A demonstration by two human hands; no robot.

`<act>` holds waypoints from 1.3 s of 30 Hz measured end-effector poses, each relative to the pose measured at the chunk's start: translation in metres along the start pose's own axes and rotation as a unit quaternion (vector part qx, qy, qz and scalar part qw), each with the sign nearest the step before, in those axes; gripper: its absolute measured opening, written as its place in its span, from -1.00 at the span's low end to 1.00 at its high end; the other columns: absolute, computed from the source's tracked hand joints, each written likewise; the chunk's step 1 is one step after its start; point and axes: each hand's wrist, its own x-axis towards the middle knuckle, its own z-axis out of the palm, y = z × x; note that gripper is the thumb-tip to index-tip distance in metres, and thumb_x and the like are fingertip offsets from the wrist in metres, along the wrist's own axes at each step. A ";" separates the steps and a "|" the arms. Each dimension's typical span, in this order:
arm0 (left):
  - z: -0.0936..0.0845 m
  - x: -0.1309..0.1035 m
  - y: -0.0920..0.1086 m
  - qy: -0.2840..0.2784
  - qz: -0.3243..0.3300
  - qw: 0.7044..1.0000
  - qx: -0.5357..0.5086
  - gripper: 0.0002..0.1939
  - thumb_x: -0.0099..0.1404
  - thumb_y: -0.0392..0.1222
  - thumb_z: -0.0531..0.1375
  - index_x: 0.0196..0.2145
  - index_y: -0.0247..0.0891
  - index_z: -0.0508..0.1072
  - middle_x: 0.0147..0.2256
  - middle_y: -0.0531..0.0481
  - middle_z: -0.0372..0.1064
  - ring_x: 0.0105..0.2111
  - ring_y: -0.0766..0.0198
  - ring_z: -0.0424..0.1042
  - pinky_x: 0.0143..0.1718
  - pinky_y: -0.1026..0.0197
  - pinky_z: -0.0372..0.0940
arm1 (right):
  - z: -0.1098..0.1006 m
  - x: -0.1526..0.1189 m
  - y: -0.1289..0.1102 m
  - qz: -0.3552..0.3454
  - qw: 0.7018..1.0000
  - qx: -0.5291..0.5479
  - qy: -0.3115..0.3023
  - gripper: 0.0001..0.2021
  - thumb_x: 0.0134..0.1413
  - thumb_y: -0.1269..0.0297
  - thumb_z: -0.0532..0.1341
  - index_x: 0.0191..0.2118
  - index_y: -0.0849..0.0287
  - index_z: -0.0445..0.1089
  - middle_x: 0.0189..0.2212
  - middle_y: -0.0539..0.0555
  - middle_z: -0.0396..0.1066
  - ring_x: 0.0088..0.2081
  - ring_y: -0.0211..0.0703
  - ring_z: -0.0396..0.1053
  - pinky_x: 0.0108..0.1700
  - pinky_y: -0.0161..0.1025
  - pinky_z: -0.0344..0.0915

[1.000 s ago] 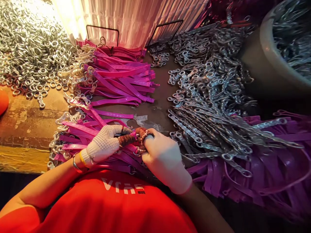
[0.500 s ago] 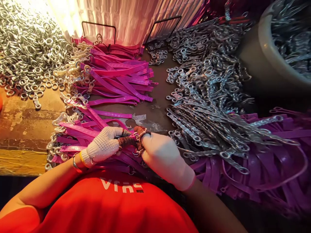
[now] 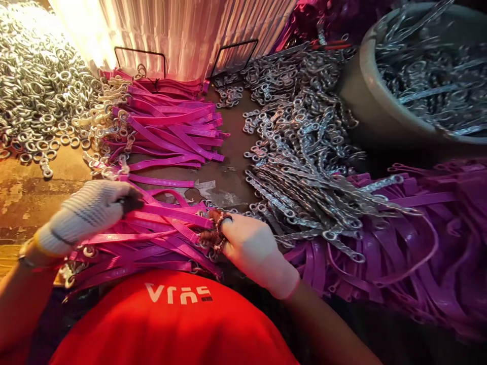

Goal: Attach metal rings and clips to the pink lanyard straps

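Observation:
In a white dotted knit glove with dark fingertips, my left hand (image 3: pixel 93 210) is closed in a pinch on one end of a pink strap (image 3: pixel 173 214). The strap runs across to my right hand (image 3: pixel 249 246), also gloved, whose stained brown fingers are closed around its other end. What else those fingers hold, if anything, is hidden. Under the held strap lies a bundle of pink straps (image 3: pixel 152 248), with metal rings at their ends. Just beyond, a second pile of pink straps (image 3: pixel 171 119) has pale ring links along its left side.
Loose metal rings (image 3: pixel 49 86) are heaped at the back left. Twisted metal chain pieces (image 3: pixel 300 167) cover the right side, beside a grey bucket (image 3: pixel 367 66) of similar pieces. Purple straps (image 3: pixel 350 268) hang at right. A corrugated panel (image 3: pixel 171 30) stands behind.
My left hand has moved away to the left, from beside my right hand to the strap's far end. The right hand stays closed in nearly the same place. The view has shifted slightly right.

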 end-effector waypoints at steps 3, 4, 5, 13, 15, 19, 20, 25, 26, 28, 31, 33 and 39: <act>-0.003 -0.008 0.004 0.049 -0.007 0.999 0.003 -0.74 0.20 -0.10 0.29 -0.17 -0.23 0.61 -0.47 0.05 0.46 -0.53 0.35 0.32 -0.55 0.40 0.19 | 0.000 0.003 0.030 0.045 0.999 -0.009 -0.029 -0.90 0.06 0.38 0.24 -0.33 0.22 0.51 -0.20 0.21 0.50 -0.20 -0.03 0.34 -0.22 -0.19 0.09; 0.004 -0.009 0.008 0.052 -0.023 0.997 -0.056 -0.71 0.24 -0.05 0.27 -0.14 -0.24 0.59 -0.52 0.07 0.41 -0.60 0.40 0.24 -0.62 0.41 0.12 | 0.002 0.007 0.041 0.084 0.995 -0.039 -0.034 -0.87 0.09 0.38 0.22 -0.29 0.24 0.52 -0.18 0.24 0.49 -0.17 0.00 0.34 -0.22 -0.17 0.09; 0.013 -0.009 0.013 0.039 -0.044 0.988 -0.143 -0.69 0.26 -0.04 0.26 -0.12 -0.26 0.57 -0.55 0.08 0.38 -0.65 0.43 0.18 -0.68 0.43 0.06 | 0.005 0.013 0.052 0.131 0.988 -0.077 -0.039 -0.83 0.11 0.38 0.19 -0.26 0.27 0.53 -0.18 0.28 0.49 -0.16 0.04 0.34 -0.23 -0.15 0.09; 0.079 0.014 0.027 -0.211 -0.185 0.739 -0.612 -0.68 0.32 -0.27 0.10 -0.05 -0.37 0.54 -0.22 -0.20 0.55 -0.57 0.36 0.44 -0.67 0.41 0.26 | 0.025 0.041 0.091 0.214 0.957 -0.183 -0.065 -0.73 0.14 0.52 0.03 -0.28 0.41 0.49 -0.27 0.43 0.44 -0.18 0.21 0.37 -0.31 -0.11 0.13; 0.082 0.014 0.027 -0.221 -0.186 0.727 -0.623 -0.64 0.28 -0.34 0.12 0.00 -0.36 0.53 -0.10 -0.22 0.54 -0.51 0.37 0.48 -0.57 0.42 0.34 | 0.022 0.036 0.089 0.229 0.966 -0.121 0.001 -0.76 0.03 0.54 0.06 -0.26 0.42 0.47 -0.23 0.45 0.45 -0.18 0.20 0.38 -0.27 -0.08 0.21; 0.085 0.011 0.026 -0.218 -0.181 0.717 -0.637 -0.58 0.24 -0.37 0.15 0.06 -0.35 0.51 0.03 -0.23 0.48 -0.50 0.42 0.48 -0.49 0.42 0.39 | 0.006 0.030 0.061 0.175 0.959 0.179 0.136 -0.72 0.07 0.48 0.05 -0.13 0.26 0.41 -0.26 0.21 0.50 -0.26 0.00 0.43 -0.21 -0.12 0.35; 0.086 0.011 0.026 -0.216 -0.178 0.712 -0.643 -0.57 0.24 -0.37 0.14 0.06 -0.35 0.51 0.03 -0.23 0.48 -0.51 0.43 0.47 -0.48 0.41 0.39 | 0.002 0.031 0.049 0.151 0.946 0.244 0.149 -0.73 0.12 0.43 0.05 -0.11 0.20 0.41 -0.28 0.15 0.50 -0.29 -0.06 0.43 -0.21 -0.15 0.37; 0.097 0.012 0.024 -0.187 -0.163 0.703 -0.667 -0.67 0.22 -0.36 0.14 -0.08 -0.36 0.55 -0.19 -0.16 0.54 -0.49 0.37 0.48 -0.44 0.35 0.41 | -0.008 0.048 -0.008 0.088 0.916 0.375 0.113 -0.56 0.05 0.40 0.18 0.09 0.11 0.36 -0.18 0.09 0.54 -0.21 -0.10 0.49 -0.14 -0.19 0.41; 0.098 0.012 0.023 -0.179 -0.162 0.707 -0.665 -0.72 0.22 -0.36 0.15 -0.13 -0.36 0.56 -0.26 -0.13 0.53 -0.48 0.35 0.48 -0.44 0.35 0.41 | -0.007 0.051 -0.014 0.084 0.913 0.383 0.110 -0.51 0.00 0.46 0.17 0.11 0.11 0.35 -0.14 0.09 0.53 -0.16 -0.09 0.49 -0.09 -0.18 0.41; 0.100 0.012 0.021 -0.168 -0.161 0.713 -0.662 -0.80 0.22 -0.37 0.17 -0.22 -0.37 0.55 -0.35 -0.09 0.49 -0.49 0.35 0.46 -0.45 0.36 0.40 | -0.003 0.057 -0.021 0.083 0.904 0.403 0.115 -0.45 -0.09 0.55 0.12 0.09 0.11 0.37 -0.10 0.08 0.52 -0.10 -0.09 0.48 -0.01 -0.17 0.39; 0.099 0.011 0.015 -0.178 -0.156 0.711 -0.663 -0.80 0.18 -0.41 0.18 -0.23 -0.39 0.55 -0.36 -0.08 0.49 -0.50 0.37 0.45 -0.44 0.37 0.40 | 0.000 0.061 -0.023 0.085 0.891 0.432 0.106 -0.49 -0.12 0.54 0.14 0.04 0.14 0.38 -0.13 0.08 0.52 -0.11 -0.11 0.48 -0.01 -0.18 0.39; 0.098 0.010 0.013 -0.186 -0.147 0.708 -0.666 -0.77 0.15 -0.45 0.20 -0.22 -0.40 0.55 -0.33 -0.09 0.50 -0.46 0.36 0.47 -0.41 0.37 0.41 | 0.000 0.062 -0.024 0.086 0.897 0.425 0.088 -0.49 -0.12 0.52 0.17 0.04 0.17 0.37 -0.12 0.10 0.52 -0.10 -0.09 0.48 0.00 -0.17 0.39; 0.098 0.008 0.012 -0.186 -0.186 0.686 -0.678 -0.86 0.20 -0.37 0.16 -0.31 -0.40 0.53 -0.40 -0.09 0.48 -0.52 0.34 0.46 -0.48 0.35 0.39 | -0.008 0.058 -0.029 0.079 0.925 0.365 0.063 -0.47 -0.12 0.54 0.17 0.07 0.15 0.37 -0.06 0.14 0.51 -0.04 -0.02 0.46 0.05 -0.10 0.37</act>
